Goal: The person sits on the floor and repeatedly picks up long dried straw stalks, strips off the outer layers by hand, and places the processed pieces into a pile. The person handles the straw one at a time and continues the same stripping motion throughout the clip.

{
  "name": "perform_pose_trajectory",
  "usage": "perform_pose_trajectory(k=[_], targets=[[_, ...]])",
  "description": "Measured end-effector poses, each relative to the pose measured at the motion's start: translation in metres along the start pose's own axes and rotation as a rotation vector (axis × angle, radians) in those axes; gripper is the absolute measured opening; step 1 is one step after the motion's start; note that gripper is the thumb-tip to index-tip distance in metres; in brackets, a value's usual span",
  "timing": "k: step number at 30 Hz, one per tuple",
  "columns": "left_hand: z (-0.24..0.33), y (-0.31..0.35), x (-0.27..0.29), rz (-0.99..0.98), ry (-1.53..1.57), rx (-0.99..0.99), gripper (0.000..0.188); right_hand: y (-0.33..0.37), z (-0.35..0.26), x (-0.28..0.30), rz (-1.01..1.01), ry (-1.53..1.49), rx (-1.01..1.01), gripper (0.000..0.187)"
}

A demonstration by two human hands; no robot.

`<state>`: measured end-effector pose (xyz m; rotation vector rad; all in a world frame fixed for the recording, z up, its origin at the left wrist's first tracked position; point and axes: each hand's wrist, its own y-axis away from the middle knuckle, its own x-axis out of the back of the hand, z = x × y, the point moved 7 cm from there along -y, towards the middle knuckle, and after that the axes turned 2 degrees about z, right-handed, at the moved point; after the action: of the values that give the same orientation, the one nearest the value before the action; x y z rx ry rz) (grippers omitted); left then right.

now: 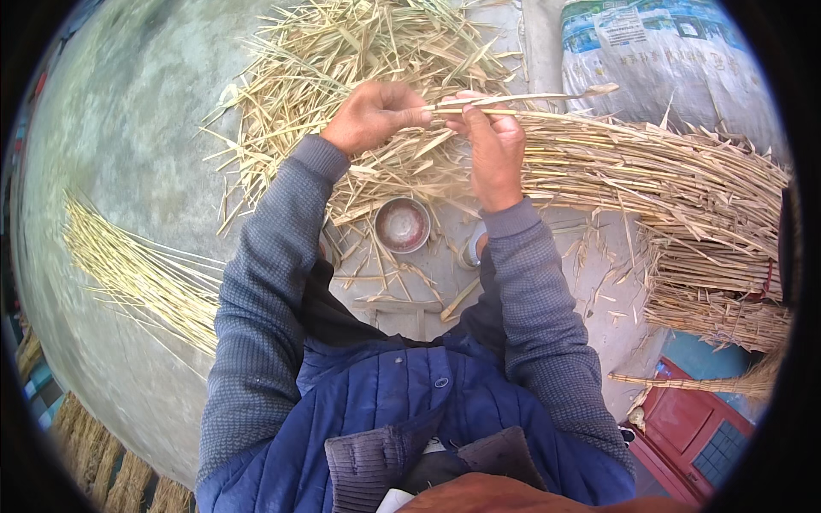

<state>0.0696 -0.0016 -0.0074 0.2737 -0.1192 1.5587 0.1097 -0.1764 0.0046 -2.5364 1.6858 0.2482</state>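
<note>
Tan stalk; wide concrete borders pile.

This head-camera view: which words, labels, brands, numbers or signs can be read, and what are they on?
Nothing is clearly readable.
White woven-plastic sack with blue-green print: its faint characters are too blurred to read.
White rectangular panel on that sack: fine print, too small to read.
Slim pale-yellow dry stalk: no writing visible.
</note>
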Motion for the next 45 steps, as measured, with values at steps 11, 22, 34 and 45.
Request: perform_pose_trajectory(k=[11,22,34,45], targets=[[-0.043,-0.006,0.040,-0.051,-0.161,0.095,0.030,-0.007,0.007,0.007,-0.029,-0.273,-0.104,0.032],[-0.062,0.001,0.051,-0.052,0.181,0.141,0.012,-0.015,-0.002,-0.001,-0.088,-0.332,-0.044,0.031],[-0.039,0.019,0.113,0.646,-0.863,-0.179,0.031,-0.014,-0.002,-0.003,-0.153,-0.264,-0.014,0.032],[-0.063,0.015,0.070,0.176,-0.066,0.093,0.022,-0.020,-0.006,-0.007,-0.085,-0.249,-0.004,0.036]])
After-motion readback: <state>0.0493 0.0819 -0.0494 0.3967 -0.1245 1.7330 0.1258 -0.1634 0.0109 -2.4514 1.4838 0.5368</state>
